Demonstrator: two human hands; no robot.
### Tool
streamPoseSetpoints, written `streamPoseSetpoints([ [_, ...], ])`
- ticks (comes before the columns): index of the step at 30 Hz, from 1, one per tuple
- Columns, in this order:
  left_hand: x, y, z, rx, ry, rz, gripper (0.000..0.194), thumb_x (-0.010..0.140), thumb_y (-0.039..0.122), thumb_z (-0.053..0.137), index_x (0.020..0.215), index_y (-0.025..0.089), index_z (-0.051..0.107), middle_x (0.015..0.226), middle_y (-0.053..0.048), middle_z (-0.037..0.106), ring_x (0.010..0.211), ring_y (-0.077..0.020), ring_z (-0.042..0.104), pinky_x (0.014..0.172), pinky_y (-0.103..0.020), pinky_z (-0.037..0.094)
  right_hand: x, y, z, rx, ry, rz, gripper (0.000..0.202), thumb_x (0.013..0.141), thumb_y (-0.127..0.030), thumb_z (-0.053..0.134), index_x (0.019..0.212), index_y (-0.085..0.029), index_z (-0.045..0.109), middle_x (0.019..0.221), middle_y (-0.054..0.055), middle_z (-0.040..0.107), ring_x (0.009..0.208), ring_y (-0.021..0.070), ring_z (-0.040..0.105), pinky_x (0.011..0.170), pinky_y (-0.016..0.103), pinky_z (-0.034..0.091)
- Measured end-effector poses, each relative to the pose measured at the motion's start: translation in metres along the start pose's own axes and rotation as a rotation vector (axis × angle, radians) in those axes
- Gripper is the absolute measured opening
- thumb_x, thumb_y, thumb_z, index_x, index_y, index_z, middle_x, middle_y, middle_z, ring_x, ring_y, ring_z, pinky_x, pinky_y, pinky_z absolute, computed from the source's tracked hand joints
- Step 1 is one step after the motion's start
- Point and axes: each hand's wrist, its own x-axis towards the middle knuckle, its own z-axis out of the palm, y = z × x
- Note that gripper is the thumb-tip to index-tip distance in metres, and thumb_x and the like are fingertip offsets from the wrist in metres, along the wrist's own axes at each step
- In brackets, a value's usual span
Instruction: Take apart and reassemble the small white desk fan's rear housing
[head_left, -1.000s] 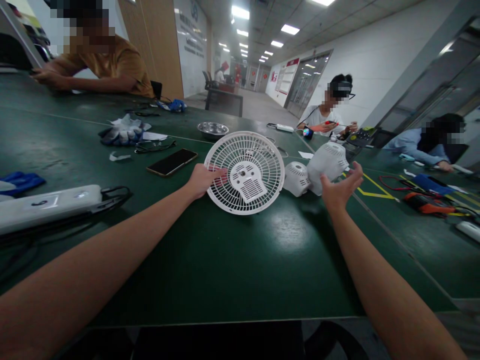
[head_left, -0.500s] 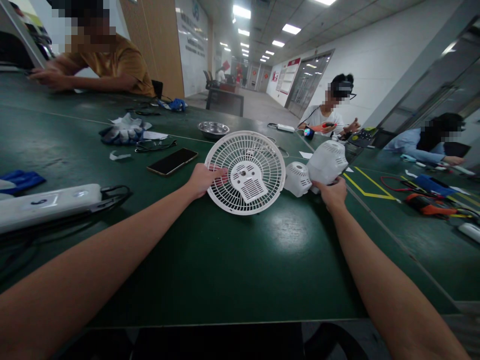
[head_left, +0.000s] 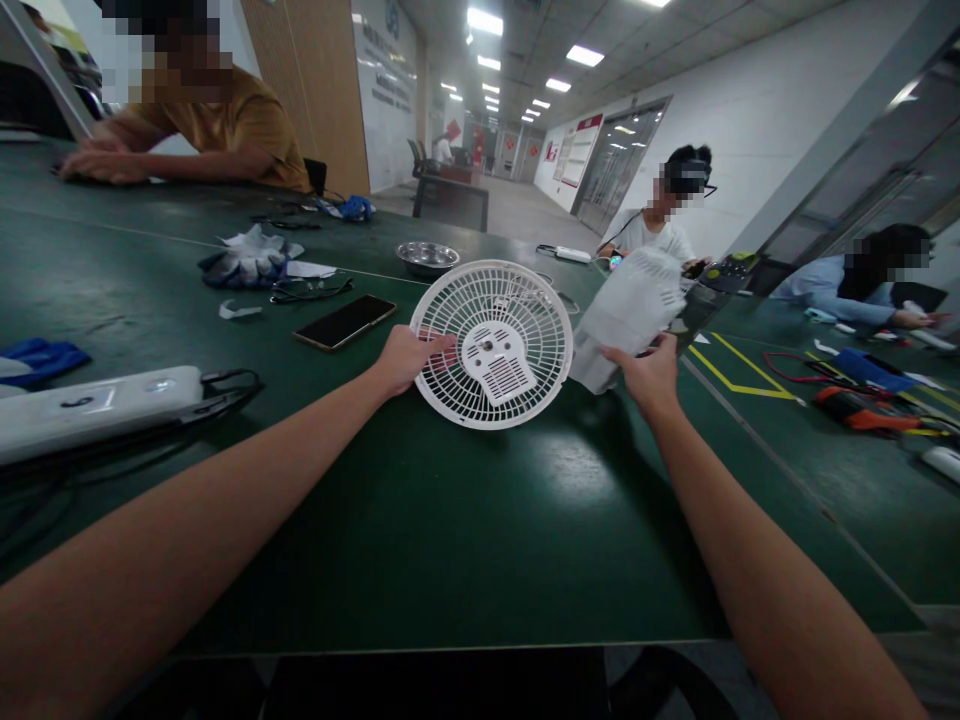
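Observation:
My left hand [head_left: 405,360] is closed on the left rim of a round white fan grille [head_left: 551,365], thumb over its slats. The grille stands tilted up, its vented centre plate facing me. On the right, my right hand [head_left: 651,378] grips the lower side of a white plastic fan housing [head_left: 637,300] with a vented upper end. Motion blurs the housing, and its lower left end comes close to the grille's right edge. Whether that end is a separate smaller white piece, I cannot tell. Behind my right hand is a dark panel [head_left: 709,300], partly hidden.
On the green table [head_left: 450,540] lie a phone [head_left: 345,322], a metal bowl [head_left: 427,258], work gloves [head_left: 247,258] and a white power strip [head_left: 97,410]. An orange-and-black meter [head_left: 862,410] is at the right. Several people sit around the table.
My right hand has shifted slightly left and up, and the white housing has tilted leftward, over where the smaller vented piece showed. My left hand and the grille have barely moved.

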Motion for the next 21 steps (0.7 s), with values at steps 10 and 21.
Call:
streamPoseSetpoints([
  [10,0.0,0.0,-0.003,0.007,-0.014,0.005,0.017,0.075,0.014,0.088,0.088,0.01,0.077,0.082,-0.011,0.077,0.074,-0.0234,0.075,0.075,-0.042,0.063,0.004,0.006,-0.015,-0.076,0.051,0.044,0.088,0.054,-0.054,0.092,0.126,-0.023,0.053,0.107,0.006,0.07,0.094,0.0282,0.067,0.094,0.048,0.053],
  [21,0.003,-0.004,-0.004,0.01,-0.02,0.013,0.014,0.075,0.016,0.087,0.082,0.009,0.077,0.08,-0.012,0.078,0.072,-0.0232,0.074,0.077,-0.043,0.063,0.046,0.067,-0.033,0.11,0.05,0.06,0.096,0.058,-0.043,0.088,0.138,-0.021,0.04,0.126,0.012,0.068,0.111,0.0286,0.07,0.099,0.049,0.056],
])
